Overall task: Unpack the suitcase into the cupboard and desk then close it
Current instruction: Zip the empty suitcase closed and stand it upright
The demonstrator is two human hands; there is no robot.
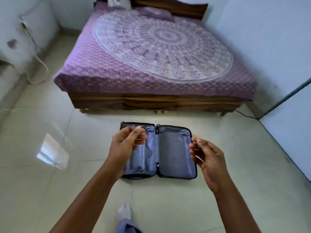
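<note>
A dark suitcase (176,152) lies flat on the tiled floor, spread wide with both halves showing blue-grey lining and no loose items inside. My left hand (125,142) hovers above the left half, fingers loosely curled and holding nothing. Over the suitcase's right edge my right hand (206,157) hangs in the air, fingers relaxed and holding nothing. Neither hand touches the suitcase.
A wooden bed (151,101) with a purple patterned cover (151,52) stands just beyond the suitcase. A pale door or panel (289,132) is at the right. White furniture with a cable (38,64) is at the left. My socked foot (124,211) stands on the floor below.
</note>
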